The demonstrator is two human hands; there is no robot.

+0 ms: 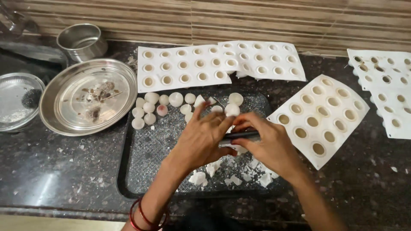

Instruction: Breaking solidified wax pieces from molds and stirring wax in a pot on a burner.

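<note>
I'm looking straight down at a dark speckled tabletop (55, 171), and both my hands are working together over a dark tray (145, 154). My left hand (201, 139) is out in front, its fingers (220, 124) curled round something small and pale that I can't make out properly. My right hand (267, 145) sits just beside it, touching it, fingers clamped on a thin black tool (242, 134) that lies roughly level between the two hands.

Below the hands, white broken pieces (231, 173) lie scattered on the tray. Along the tray's far edge there's a cluster of small white dome-shaped shells (150, 109), one of them with a pinkish tint, and two more shells just past my fingertips.

To the right, tilted, a white mould (319, 117) with round cavities rests on the tabletop, near my right hand. Two more white mould sheets (222, 64) lie beyond the tray, overlapping, and others lie at the far right edge. On the left sits a round steel plate (87, 96) holding brown scraps, a smaller steel dish (17, 100) beside it, and a steel cup (81, 40) behind.
</note>
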